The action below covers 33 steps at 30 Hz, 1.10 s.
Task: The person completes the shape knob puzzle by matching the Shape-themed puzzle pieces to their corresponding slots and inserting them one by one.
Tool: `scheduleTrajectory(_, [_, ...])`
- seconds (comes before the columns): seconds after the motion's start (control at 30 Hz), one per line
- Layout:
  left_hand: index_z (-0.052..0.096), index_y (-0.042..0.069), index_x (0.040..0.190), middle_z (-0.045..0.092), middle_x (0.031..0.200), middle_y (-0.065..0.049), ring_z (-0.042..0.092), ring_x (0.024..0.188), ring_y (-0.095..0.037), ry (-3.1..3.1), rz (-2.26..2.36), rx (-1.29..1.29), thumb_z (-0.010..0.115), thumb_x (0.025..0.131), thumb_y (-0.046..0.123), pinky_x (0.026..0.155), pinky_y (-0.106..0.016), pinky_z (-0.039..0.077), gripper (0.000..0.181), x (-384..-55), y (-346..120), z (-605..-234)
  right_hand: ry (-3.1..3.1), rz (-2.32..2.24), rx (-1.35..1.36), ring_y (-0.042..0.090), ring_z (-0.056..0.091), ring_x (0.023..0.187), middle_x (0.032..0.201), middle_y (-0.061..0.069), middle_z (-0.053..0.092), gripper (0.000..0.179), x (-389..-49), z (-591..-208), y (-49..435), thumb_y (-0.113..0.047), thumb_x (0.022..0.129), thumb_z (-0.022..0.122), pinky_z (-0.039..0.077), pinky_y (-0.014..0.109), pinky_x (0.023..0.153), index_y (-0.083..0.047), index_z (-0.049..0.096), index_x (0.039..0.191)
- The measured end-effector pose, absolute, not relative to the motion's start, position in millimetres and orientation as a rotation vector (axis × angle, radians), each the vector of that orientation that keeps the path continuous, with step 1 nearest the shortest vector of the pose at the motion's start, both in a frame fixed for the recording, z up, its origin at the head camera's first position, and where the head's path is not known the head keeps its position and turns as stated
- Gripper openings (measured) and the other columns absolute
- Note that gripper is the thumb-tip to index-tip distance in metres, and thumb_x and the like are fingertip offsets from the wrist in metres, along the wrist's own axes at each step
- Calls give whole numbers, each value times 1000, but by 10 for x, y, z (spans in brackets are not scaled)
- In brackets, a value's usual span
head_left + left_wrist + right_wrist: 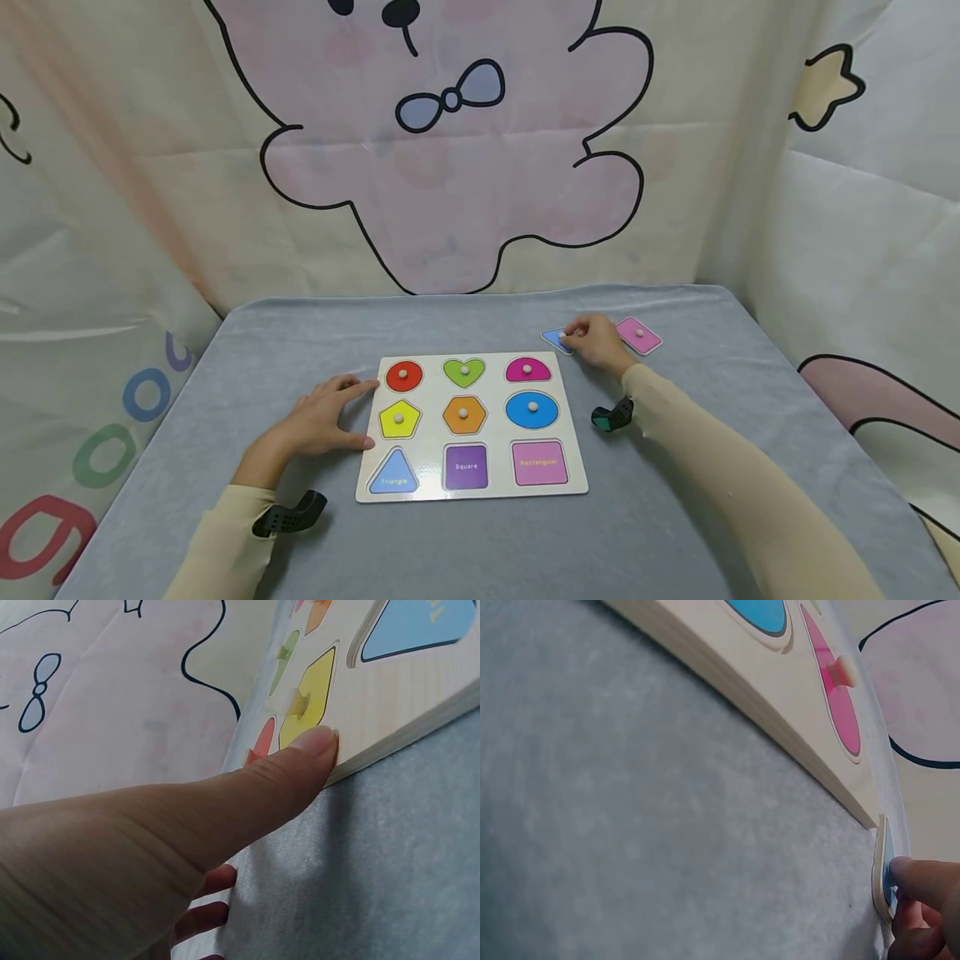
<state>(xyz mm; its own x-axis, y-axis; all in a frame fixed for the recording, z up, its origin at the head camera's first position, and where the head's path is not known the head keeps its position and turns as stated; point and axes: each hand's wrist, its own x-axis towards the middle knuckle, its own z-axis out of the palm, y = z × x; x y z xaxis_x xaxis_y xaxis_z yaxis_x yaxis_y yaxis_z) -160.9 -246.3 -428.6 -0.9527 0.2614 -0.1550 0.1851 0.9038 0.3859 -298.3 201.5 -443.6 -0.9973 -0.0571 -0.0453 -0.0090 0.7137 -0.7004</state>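
Observation:
A white wooden shape puzzle board (427,429) lies on the cloth. Its upper two rows hold knobbed pieces, among them a red circle (404,376), a yellow pentagon (399,419) and a blue oval (532,410). The bottom row shows the printed words Triangle, Square and Rectangular, without knobs. My left hand (318,421) rests along the board's left edge, fingers spread, its thumb (304,750) touching the rim beside the pentagon. Beyond the board's far right corner, my right hand (597,343) pinches the knob of a blue triangle puzzle piece (553,339); fingers partly hide the piece.
A pink knobbed puzzle piece (639,336) lies just right of my right hand. Grey cloth (480,550) covers the table. Printed fabric (450,183) hangs behind the table's far edge and along both sides.

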Motion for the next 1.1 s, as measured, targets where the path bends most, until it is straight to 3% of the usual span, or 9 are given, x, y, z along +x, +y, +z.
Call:
scheduleTrajectory(0.5, [46,20,153,44,150,-21,39,135,-45,2857,554,333,87,73,47,107,-74,32,94,-1618,-2458,-4275,2861,-1169,-88,18,50,80,84,6,56,25,-2997,-4396,2012,-21,97,68,40,26,65,1,71,109])
scheduleTrajectory(0.8, [45,20,153,43,150,-21,39,135,-45,2856,558,317,87,73,46,107,-74,31,94,-1621,-2449,-4269,2846,-1224,-172,17,52,70,84,8,60,23,-2994,-4281,1982,-19,96,70,42,22,57,0,73,109])
scheduleTrajectory(1.1, [45,20,153,43,150,-22,39,135,-45,2854,552,323,87,73,46,107,-73,32,94,-1616,-2453,-4267,2847,-1244,-260,21,52,81,92,13,63,23,-2884,-4159,1870,-18,97,69,44,23,59,0,73,109])
